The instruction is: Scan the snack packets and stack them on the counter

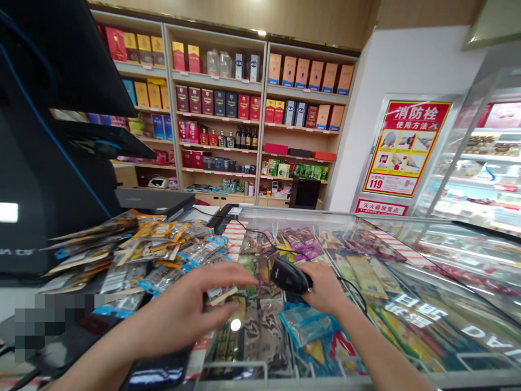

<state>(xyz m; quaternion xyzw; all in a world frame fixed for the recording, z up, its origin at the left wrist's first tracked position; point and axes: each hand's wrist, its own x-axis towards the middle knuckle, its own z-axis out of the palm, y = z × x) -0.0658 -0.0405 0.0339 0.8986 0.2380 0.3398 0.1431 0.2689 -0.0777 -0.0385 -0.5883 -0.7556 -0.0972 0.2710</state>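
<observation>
My right hand [321,285] is wrapped round a black handheld barcode scanner [290,276], held above the glass top of a display freezer [342,216]. The scanner's head points left, towards my other hand. My left hand [191,304] is open, thumb and fingers apart; a pale flat stick [223,296] shows between them, and I cannot tell whether they touch it. Beyond this hand lies a heap of clear packets [163,244] with orange and blue ends and wooden sticks. A clear blue-edged packet [307,324] shows below my right hand; whether it lies on or under the glass is unclear.
A large black monitor unit [52,136] stands close on the left. The scanner's cable [260,232] runs across the glass. Shelves [262,119] of boxes and bottles line the back wall. A red-and-yellow poster [407,146] and a lit display fridge [488,157] are on the right.
</observation>
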